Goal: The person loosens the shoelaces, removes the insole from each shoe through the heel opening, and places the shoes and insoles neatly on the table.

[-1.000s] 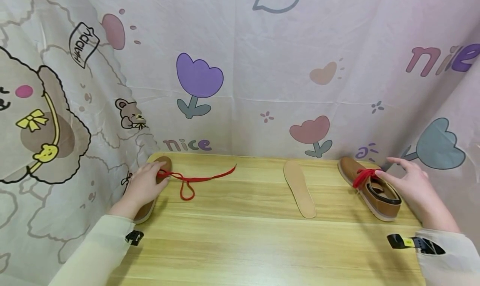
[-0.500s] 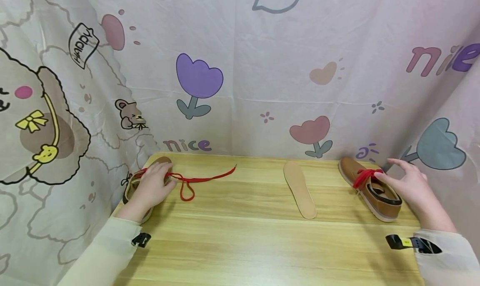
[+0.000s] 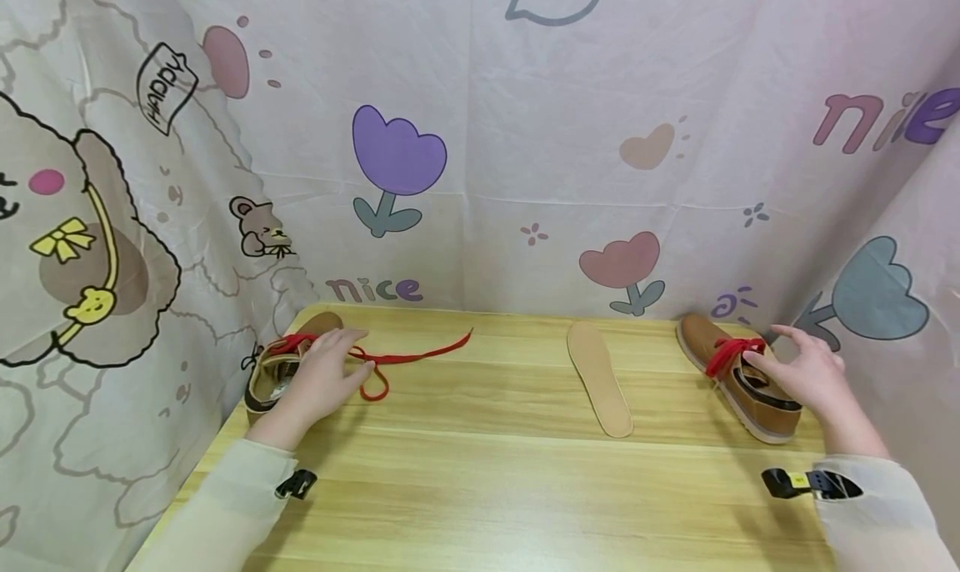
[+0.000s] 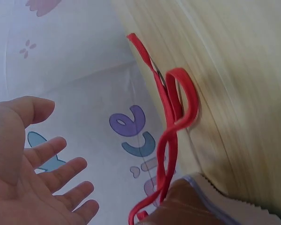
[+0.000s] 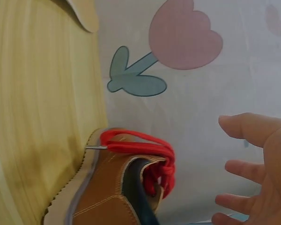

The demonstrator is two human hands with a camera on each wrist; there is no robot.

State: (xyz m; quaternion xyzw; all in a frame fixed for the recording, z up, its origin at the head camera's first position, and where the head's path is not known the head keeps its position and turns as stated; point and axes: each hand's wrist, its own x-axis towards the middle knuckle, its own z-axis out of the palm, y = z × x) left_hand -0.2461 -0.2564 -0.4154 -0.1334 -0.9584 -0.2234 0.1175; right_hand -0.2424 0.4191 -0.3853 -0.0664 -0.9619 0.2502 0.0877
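My left hand hovers with spread fingers over the inner side of a brown shoe at the table's left end, hiding part of it. From that shoe a red shoelace trails across the table with a loop in it; the left wrist view shows the lace apart from my fingers. At the right end stands another brown shoe, its red laces bunched on top. My right hand is held above it, fingers apart; in the right wrist view the hand holds nothing.
A tan insole lies on the wooden table, nearer the right shoe. Behind the table hangs a printed curtain, which also runs along the left and right sides.
My left hand has moved off the left shoe toward the right, uncovering the shoe's opening. My right hand has shifted slightly left. Shoes, lace and insole have stayed in place.
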